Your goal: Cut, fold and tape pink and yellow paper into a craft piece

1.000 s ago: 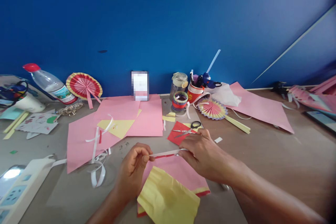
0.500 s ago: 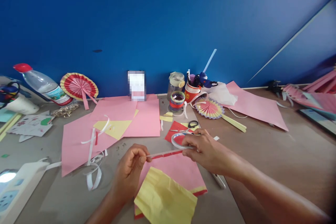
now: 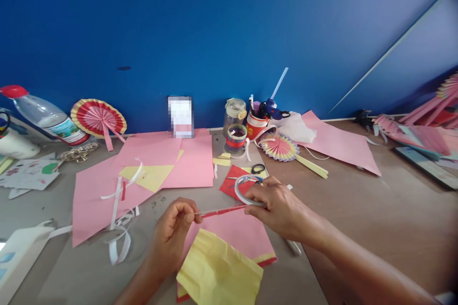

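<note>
My left hand (image 3: pixel 171 232) pinches the left end of a thin red strip (image 3: pixel 222 211) stretched level above the table. At the strip's right end my right hand (image 3: pixel 277 204) grips a white tape roll (image 3: pixel 242 189), its fingers curled round the rim. Just under the strip lies a stack of pink paper (image 3: pixel 243 236) with a crumpled yellow sheet (image 3: pixel 219 274) on its near corner. Small scissors (image 3: pixel 250 173) rest on a red paper scrap behind my right hand.
Large pink sheets (image 3: pixel 143 171) and curled white strips (image 3: pixel 119 238) lie at the left. Against the blue wall stand a glass jar (image 3: pixel 234 113), a cup of pens (image 3: pixel 256 124), pleated paper fans (image 3: pixel 97 116) and a tilted bottle (image 3: pixel 43 115). More pink paper (image 3: pixel 336 143) covers the right side.
The view has swung right, so everything sits further left. The tape roll has come into sight in my right hand, and the strip between my hands has lengthened.
</note>
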The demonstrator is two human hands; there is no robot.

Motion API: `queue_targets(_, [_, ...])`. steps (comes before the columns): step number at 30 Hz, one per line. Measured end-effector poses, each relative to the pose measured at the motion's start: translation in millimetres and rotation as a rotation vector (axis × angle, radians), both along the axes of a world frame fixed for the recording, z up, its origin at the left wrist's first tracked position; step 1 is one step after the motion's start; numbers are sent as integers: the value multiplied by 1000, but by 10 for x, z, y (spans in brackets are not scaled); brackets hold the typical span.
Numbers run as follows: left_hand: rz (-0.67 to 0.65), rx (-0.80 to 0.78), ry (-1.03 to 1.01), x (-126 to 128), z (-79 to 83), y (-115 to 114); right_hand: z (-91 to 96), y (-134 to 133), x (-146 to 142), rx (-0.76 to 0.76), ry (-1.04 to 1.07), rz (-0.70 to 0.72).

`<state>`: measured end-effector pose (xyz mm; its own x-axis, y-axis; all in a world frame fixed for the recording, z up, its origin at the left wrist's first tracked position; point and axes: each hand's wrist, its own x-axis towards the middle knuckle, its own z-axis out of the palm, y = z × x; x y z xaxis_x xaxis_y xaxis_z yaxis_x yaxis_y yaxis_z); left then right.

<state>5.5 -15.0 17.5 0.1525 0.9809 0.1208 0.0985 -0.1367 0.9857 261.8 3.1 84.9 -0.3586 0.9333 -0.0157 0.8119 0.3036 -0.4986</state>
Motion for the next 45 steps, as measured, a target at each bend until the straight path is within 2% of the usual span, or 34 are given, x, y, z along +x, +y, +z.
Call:
queue_targets(6, [40, -86, -13, 2, 33, 21, 72, -83, 27, -14, 49, 72])
queue_targets(14, [18, -72, 8, -25, 17, 13, -110, -84, 54, 87, 38, 91])
queue_targets(20, [39, -51, 11, -61, 58, 24, -157, -78, 60, 132, 48, 95])
queue_targets(25, [48, -49, 42, -74, 73, 17, -209, -76, 89, 170, 62, 56])
queue_targets(31, [-10, 24, 65, -21, 98, -3, -284, -59, 76, 242, 91, -93])
queue_targets(35, [2, -2, 59, -28, 105, -5, -266, -76, 91, 207, 126, -101])
queue_targets(41, [10, -7, 69, -32, 120, -6, -182, -141, 133, 64, 103, -72])
queue_targets(45, [26, -3, 73, -19, 129, -10, -195, -163, 140, 60, 105, -92])
